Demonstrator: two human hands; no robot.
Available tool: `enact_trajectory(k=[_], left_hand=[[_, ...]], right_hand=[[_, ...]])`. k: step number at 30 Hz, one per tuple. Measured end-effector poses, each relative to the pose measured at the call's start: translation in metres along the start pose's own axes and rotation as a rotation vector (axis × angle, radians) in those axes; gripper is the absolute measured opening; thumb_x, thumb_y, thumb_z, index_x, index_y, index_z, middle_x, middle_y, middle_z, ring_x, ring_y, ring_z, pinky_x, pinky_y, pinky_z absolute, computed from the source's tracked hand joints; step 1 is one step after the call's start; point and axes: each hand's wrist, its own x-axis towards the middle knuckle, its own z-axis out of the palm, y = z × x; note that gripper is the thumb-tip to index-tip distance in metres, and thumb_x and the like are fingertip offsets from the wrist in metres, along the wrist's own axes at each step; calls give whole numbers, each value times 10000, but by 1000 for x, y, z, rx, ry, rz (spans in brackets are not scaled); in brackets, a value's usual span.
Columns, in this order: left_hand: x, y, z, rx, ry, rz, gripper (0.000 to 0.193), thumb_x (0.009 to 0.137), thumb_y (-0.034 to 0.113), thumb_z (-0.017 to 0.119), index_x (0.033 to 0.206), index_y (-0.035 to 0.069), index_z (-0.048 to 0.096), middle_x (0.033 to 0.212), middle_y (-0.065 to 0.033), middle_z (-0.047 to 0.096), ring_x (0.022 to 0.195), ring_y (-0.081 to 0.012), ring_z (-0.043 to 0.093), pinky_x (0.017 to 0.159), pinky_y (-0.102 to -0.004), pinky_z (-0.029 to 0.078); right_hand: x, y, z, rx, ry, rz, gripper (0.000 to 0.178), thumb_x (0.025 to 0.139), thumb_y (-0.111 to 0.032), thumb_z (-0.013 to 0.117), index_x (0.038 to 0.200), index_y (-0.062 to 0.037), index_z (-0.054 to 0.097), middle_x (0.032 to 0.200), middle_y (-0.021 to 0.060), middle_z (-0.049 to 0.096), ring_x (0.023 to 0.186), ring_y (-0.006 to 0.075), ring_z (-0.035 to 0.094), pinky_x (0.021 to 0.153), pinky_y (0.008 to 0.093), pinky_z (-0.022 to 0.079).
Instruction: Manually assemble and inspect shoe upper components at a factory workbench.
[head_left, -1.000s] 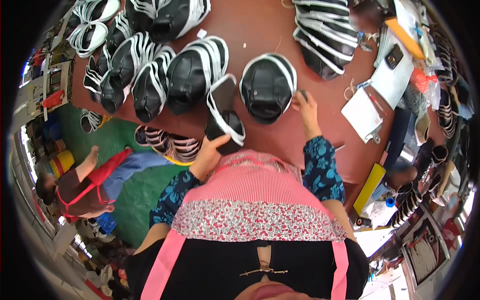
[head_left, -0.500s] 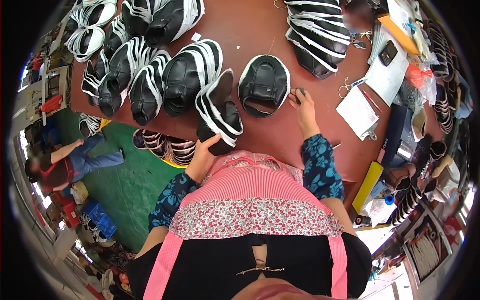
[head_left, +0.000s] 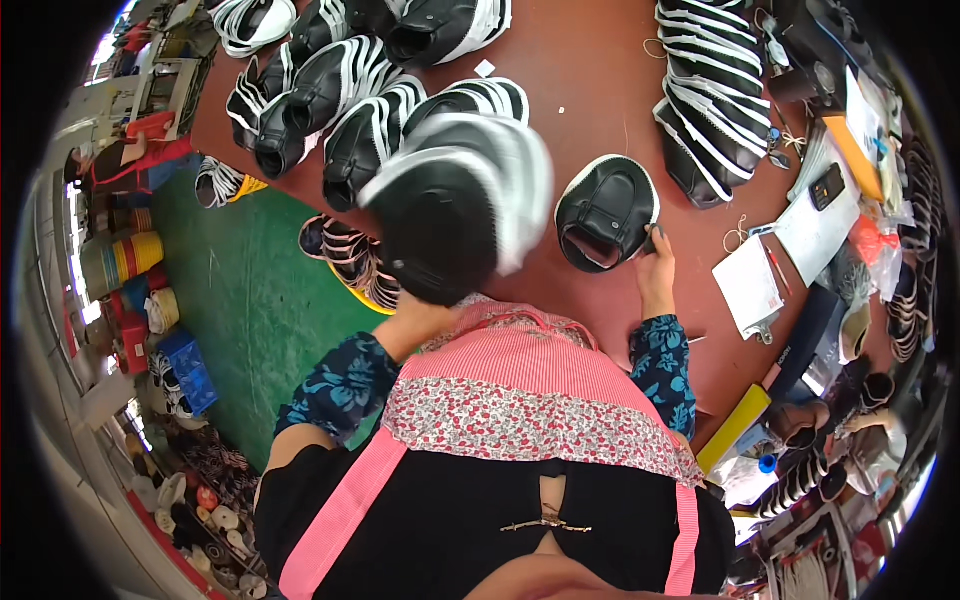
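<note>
Blurred by motion, a small stack of black shoe uppers (head_left: 440,215) with white edges is held up over the table's near edge. My left hand (head_left: 422,322) is closed on its lower end, and the stack hides most of the fingers. To its right, a single black shoe upper (head_left: 606,200) lies flat on the red-brown table (head_left: 570,120), its opening toward me. My right hand (head_left: 657,275) is at that upper's right edge, thumb and finger pinched on a small dark thing (head_left: 657,231) I cannot make out.
Stacked uppers (head_left: 340,80) crowd the table's left side. A long overlapping row of uppers (head_left: 710,110) lies at the far right. Beyond it are a clipboard with paper (head_left: 748,290), a phone (head_left: 827,187) and a yellow box (head_left: 735,428). More uppers (head_left: 350,262) stand in a yellow-rimmed container below left.
The stack in my left hand has lifted and tipped toward the left, showing its broad black face. My right hand stays by the single upper's edge. The whole view has shifted and turned slightly.
</note>
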Motion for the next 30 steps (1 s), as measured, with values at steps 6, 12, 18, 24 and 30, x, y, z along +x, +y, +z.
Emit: enact_trajectory(k=[6,12,18,24,30], left_hand=[[62,-137,-2,109,43,-58,667,894,235,866,1482,3,649,1549,-298,582,1445,-530,508,1242,-571,403],[106,-172,37,19,265,-184,490,1028,403,795,1081,-83,757,1091,-329,754,1062,-553,682,960,-577,526],[124,-107,-48,249,-14,-310,414,1023,410,782,938,5,776,965,-244,764,962,-463,725,830,-529,560],[200,2,-79,-429,144,94,484,896,315,890,1257,25,749,1218,-173,762,1145,-367,712,1011,-479,566],[265,-36,-78,-13,390,220,346,924,249,854,1193,81,716,1161,-124,739,1162,-380,702,1201,-516,477]], right_hand=[[-12,-15,20,-81,-83,141,249,1130,-228,640,1278,-38,700,1200,46,701,1151,206,647,1055,369,516],[7,-15,69,44,-157,18,243,1126,-162,638,1287,9,698,1240,62,721,1274,176,594,1167,321,412],[11,-42,100,146,-39,-67,215,1138,-175,594,1231,-14,702,1248,82,725,1249,242,654,1141,413,494],[26,-51,186,358,-38,-50,231,1145,-235,563,1206,-47,683,1331,148,730,1298,354,660,1171,554,495],[47,-86,337,329,-438,-137,244,1125,-297,632,1236,-83,669,1388,94,704,1394,304,587,1263,518,373]])
